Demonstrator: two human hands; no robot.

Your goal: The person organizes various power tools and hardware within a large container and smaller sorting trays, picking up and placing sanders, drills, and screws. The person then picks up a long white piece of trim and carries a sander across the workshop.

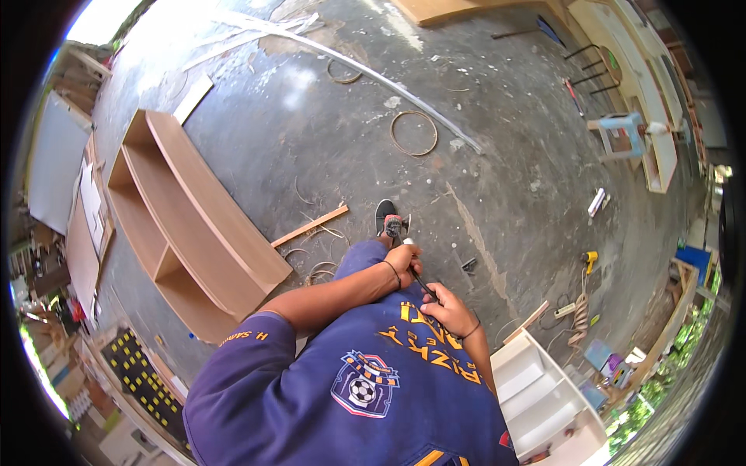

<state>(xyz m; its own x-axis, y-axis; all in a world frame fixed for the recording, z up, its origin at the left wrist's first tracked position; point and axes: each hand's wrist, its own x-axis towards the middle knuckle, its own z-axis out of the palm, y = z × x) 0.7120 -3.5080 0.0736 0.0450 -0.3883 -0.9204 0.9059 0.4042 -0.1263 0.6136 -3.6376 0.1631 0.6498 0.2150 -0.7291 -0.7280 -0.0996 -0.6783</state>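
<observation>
In front of my body, my left hand (401,262) is closed round one end of a slim dark rod-like thing (420,285). A small whitish tip (409,241) shows just beyond its fingers. Closer to my chest, my right hand (451,311) grips the other end, with the thumb lying along it. The dark middle part shows between the two hands. Its exact kind cannot be made out, as my fingers cover both ends.
On the left lies a wooden shelf unit (225,225) with a wood strip (311,226) beside it. Coiled bands (413,133) and a long pale strip (373,74) lie ahead. At right are a yellow power tool (590,260), a blue stool (624,124) and a white compartmented cabinet (571,415).
</observation>
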